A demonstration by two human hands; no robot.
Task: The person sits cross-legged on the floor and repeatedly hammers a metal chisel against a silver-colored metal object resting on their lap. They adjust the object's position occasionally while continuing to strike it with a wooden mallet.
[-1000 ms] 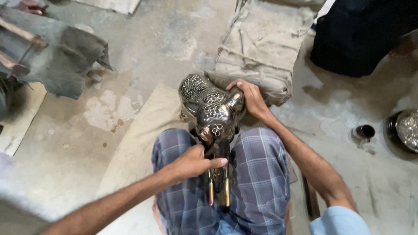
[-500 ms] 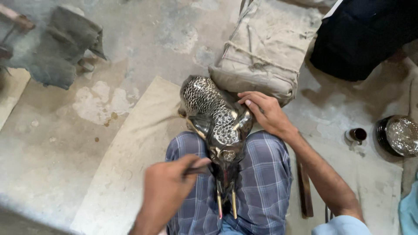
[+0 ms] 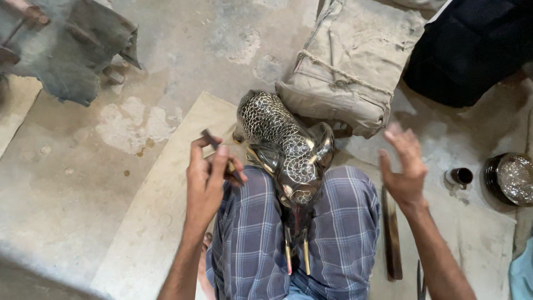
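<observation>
Left hand [image 3: 208, 180] grips a thin tool [image 3: 222, 155], maybe a chisel; right hand [image 3: 404, 169] spread wide, empty, at 3 o'clock of the metal elephant [image 3: 286, 153] on the lap

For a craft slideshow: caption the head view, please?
Patterned metal elephant figure resting on a checked lap, left hand gripping a thin tool, right hand open beside it.

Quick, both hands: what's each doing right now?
Left hand: closed on a thin dark tool.
Right hand: open, empty, off the metal elephant figure.
</observation>
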